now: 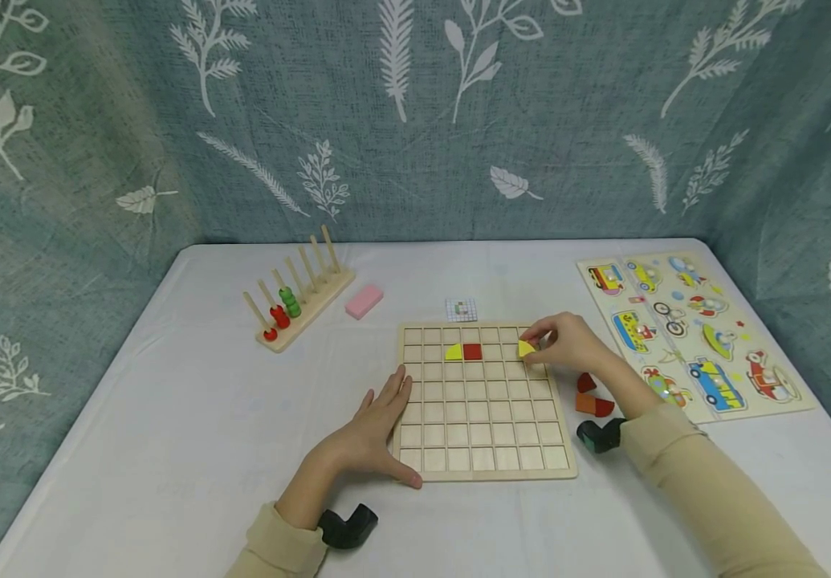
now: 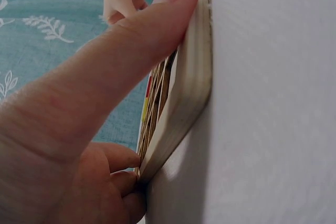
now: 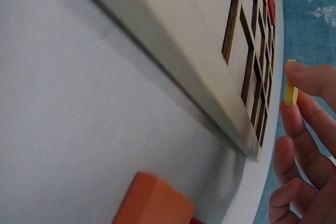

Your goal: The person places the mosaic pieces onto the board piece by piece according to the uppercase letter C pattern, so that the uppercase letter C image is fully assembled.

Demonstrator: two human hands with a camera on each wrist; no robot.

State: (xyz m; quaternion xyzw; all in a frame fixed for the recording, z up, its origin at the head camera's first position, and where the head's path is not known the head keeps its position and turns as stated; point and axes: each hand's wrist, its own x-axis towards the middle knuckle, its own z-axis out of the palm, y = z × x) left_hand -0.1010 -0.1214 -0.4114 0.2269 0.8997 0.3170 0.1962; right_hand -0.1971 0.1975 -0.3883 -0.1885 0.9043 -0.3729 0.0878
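Observation:
A square wooden grid board (image 1: 486, 473) lies flat, with a yellow quarter-round piece (image 1: 454, 352) and a red square piece (image 1: 472, 352) side by side in an upper row. My right hand (image 1: 565, 343) pinches another yellow piece (image 3: 291, 83) between thumb and fingers, over the board's upper right part. Along the board's left side rests my left hand (image 1: 370, 433), its fingers extended on the edge. The left thumb (image 2: 142, 40) touches the front edge near the corner. Right of the board lie an orange piece (image 1: 585, 403) and two red pieces (image 1: 604, 408).
Behind the board lies a small patterned card (image 1: 462, 310). A pink block (image 1: 364, 302) and a peg stand (image 1: 307, 311) with red and green beads are at the back left. On the right is a vehicle picture puzzle (image 1: 762, 402). Everything stands on a white-covered table (image 1: 169, 449).

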